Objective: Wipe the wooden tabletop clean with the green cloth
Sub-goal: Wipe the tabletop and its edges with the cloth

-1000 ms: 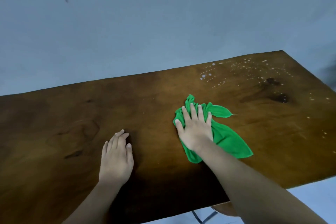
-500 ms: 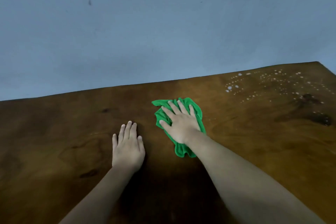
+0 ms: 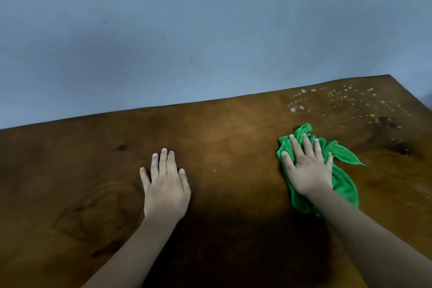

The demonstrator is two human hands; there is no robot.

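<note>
Right hand point(image 3: 308, 170) lies flat with fingers spread, pressing one green cloth point(image 3: 343, 180) under it, near white droplets point(image 3: 350, 103). Left hand point(image 3: 167, 190) rests flat, fingers together, on one wooden tabletop point(image 3: 233, 142).

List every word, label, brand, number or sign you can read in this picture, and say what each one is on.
None: no readable text anywhere.
The green cloth under the right hand shows no label.
The wooden tabletop bears only white droplets and dark knots.
The wall has small dark marks, not writing.
</note>
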